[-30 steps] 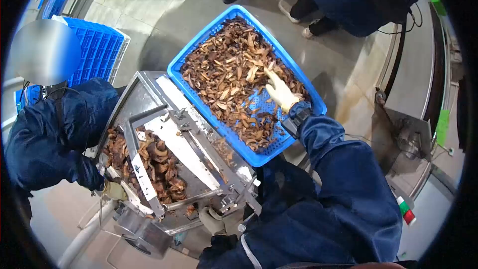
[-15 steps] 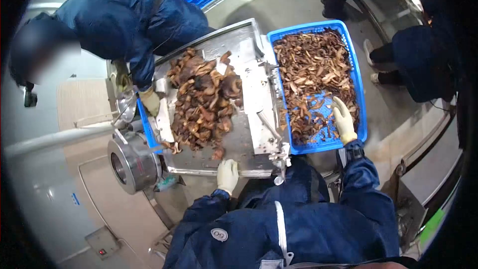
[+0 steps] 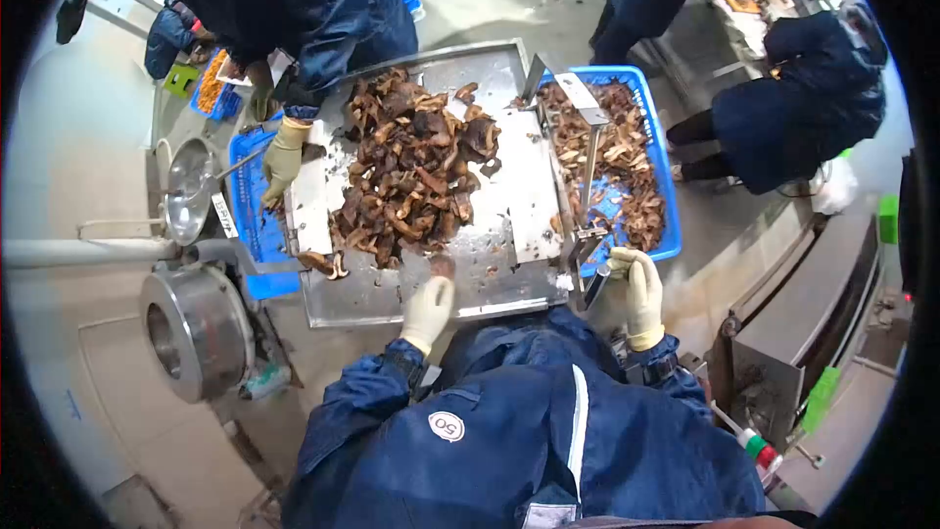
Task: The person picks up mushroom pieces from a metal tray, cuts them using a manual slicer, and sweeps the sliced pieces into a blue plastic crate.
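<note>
A metal tray table (image 3: 470,299) stands in front of me with a heap of brown mushroom pieces (image 3: 406,167) on it. At its near edge my left hand (image 3: 429,312) has its fingers closed on a small reddish-brown mushroom piece (image 3: 443,264). My right hand (image 3: 641,299) is raised with bent fingers apart and nothing visible in them, just right of a dark handle (image 3: 593,287) on the metal cutter frame (image 3: 590,162). Behind that frame, a blue basket (image 3: 671,206) holds mushroom strips (image 3: 627,142). Both hands wear pale gloves.
At the left, a co-worker's gloved hand (image 3: 284,162) hangs over a blue crate (image 3: 253,225) beside the tray. A steel drum (image 3: 196,331) and a round metal pan (image 3: 191,191) are farther left. Other people (image 3: 783,122) work at the upper right.
My right hand has moved from over the basket back toward me, beside the cutter handle. A cutter arm now stands raised. My left hand has come onto a mushroom piece. The view has shifted.
</note>
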The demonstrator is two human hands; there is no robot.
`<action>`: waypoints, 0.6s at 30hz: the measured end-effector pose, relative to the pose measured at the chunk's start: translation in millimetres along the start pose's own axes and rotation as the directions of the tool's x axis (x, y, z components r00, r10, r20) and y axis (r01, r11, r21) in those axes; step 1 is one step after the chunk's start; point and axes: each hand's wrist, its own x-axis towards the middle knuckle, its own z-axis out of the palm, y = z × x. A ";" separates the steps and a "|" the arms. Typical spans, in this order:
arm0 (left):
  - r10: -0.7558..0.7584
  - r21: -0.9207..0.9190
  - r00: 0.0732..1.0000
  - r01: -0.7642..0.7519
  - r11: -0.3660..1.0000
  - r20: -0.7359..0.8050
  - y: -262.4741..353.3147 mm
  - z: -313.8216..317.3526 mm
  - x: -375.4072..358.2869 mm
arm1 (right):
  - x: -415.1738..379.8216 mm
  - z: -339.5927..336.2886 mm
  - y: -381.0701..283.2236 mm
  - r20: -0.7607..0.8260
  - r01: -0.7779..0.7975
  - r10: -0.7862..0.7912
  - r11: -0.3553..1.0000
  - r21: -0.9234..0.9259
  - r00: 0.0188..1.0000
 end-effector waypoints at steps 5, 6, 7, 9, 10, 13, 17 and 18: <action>0.179 0.154 0.977 -0.160 0.975 -0.115 17.7 -26.2 15.7 | -10.6 17.9 -9.9 0.016 0.195 -0.201 0.922 -0.334 0.979; 0.154 0.164 0.987 -0.144 0.976 -0.048 13.2 -20.6 18.9 | -19.4 35.0 -31.8 0.064 0.225 -0.216 0.905 -0.360 0.974; 0.128 0.183 0.991 -0.131 0.974 0.025 7.4 -14.4 23.6 | -17.3 42.1 -18.0 0.046 0.005 -0.003 0.999 -0.047 0.999; 0.018 0.187 0.998 -0.030 0.982 0.068 -0.9 -3.0 31.2 | -17.9 54.2 -22.2 -0.004 -0.020 0.019 0.971 -0.237 1.000; 0.065 0.144 0.997 -0.072 0.987 0.050 -4.8 -2.2 34.2 | -15.7 53.0 -19.9 -0.012 -0.028 0.026 0.961 -0.274 1.000; 0.185 -0.042 0.981 -0.183 0.982 0.050 -17.5 -8.2 38.8 | -14.6 51.2 -1.2 -0.027 -0.014 0.006 0.948 -0.318 1.000; 0.183 -0.146 0.977 -0.167 0.975 0.107 13.1 -24.9 49.3 | -21.0 55.7 -22.6 -0.019 -0.025 0.019 0.910 -0.414 1.000; 0.199 -0.159 0.974 -0.180 0.971 0.109 23.0 -23.4 54.5 | -17.8 49.8 -9.9 0.009 0.021 -0.018 0.895 -0.445 1.000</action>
